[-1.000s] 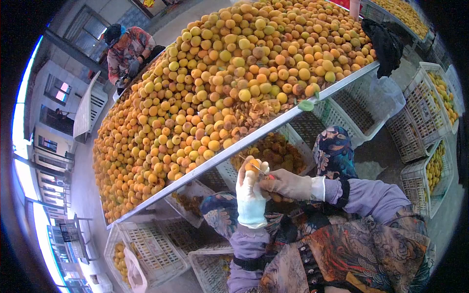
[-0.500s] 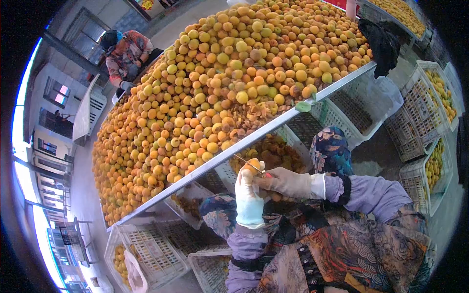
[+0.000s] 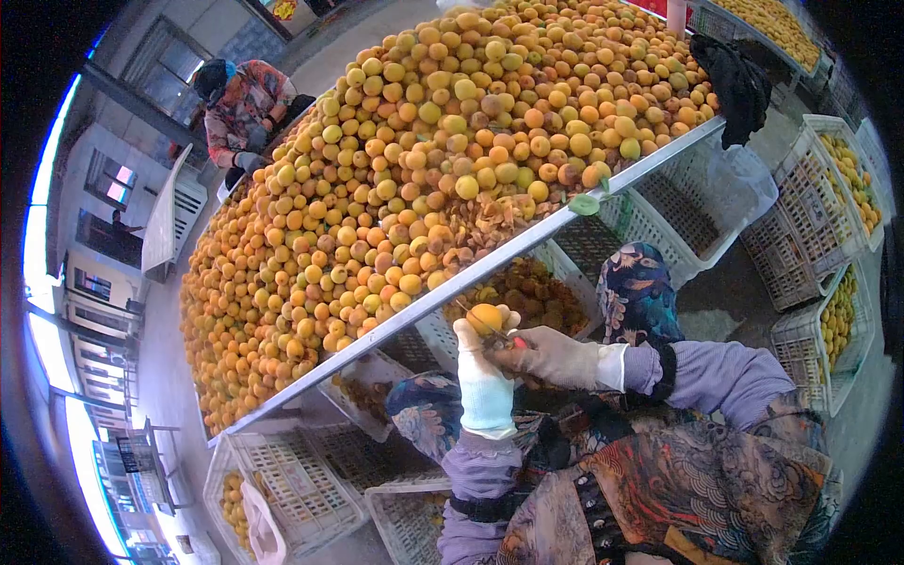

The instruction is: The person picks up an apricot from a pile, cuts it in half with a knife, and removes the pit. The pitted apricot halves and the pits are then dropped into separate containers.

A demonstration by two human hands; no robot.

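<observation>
My left hand (image 3: 480,365), in a pale glove, has its fingers closed around an orange-yellow apricot (image 3: 485,319). Gripped in my gloved right hand (image 3: 554,357) is a small knife with a red handle (image 3: 521,343). Its thin blade lies against the near side of the fruit, partly hidden by fingers. Both hands are close together above my lap, just off the metal edge (image 3: 377,335) of a table heaped with apricots (image 3: 377,226). Beyond my hands, a crate (image 3: 574,280) contains brownish-orange fruit pieces.
White plastic crates stand below the table, one at left (image 3: 292,480) and another at right (image 3: 692,212). Stacked crates of fruit (image 3: 810,193) are farther right. A black bag (image 3: 734,89) hangs at the table's corner. Another person (image 3: 247,104) works at the far left side.
The apricot shows more of its rounded side, and the knife blade sits lower and closer against it. My right hand has shifted slightly. The other person's arm has moved a little.
</observation>
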